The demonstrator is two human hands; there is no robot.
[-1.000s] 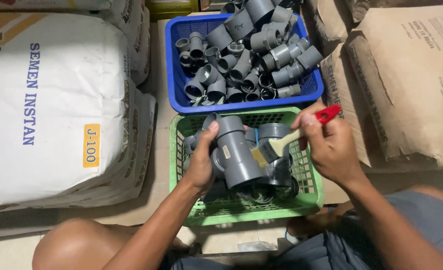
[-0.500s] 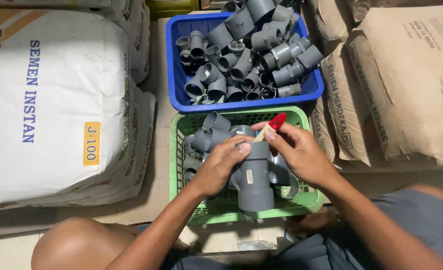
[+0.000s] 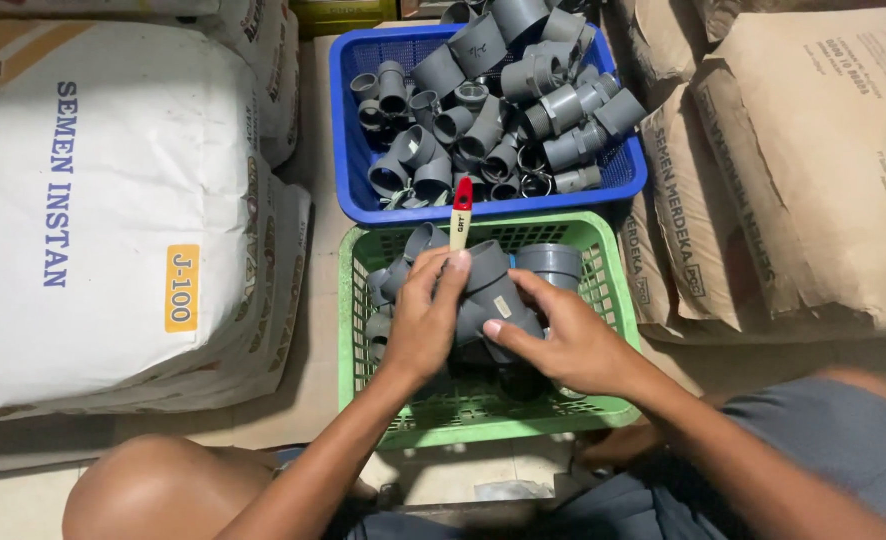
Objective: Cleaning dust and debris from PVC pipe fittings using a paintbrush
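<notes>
Head view, looking straight down: the person's left hand [image 3: 425, 322] grips a small brush [image 3: 460, 212] with a wooden handle and red tip, the handle poking up toward the blue basket [image 3: 351, 160], while its fingers also press on a large grey pipe fitting [image 3: 496, 292]. The right hand [image 3: 568, 345] is wrapped around that same fitting from the other side, holding it over the green basket [image 3: 603, 290], which has more grey fittings inside. The blue basket just behind is heaped with smaller grey fittings. A white sack [image 3: 103, 200] lies to the left, brown paper sacks [image 3: 813, 160] to the right.
</notes>
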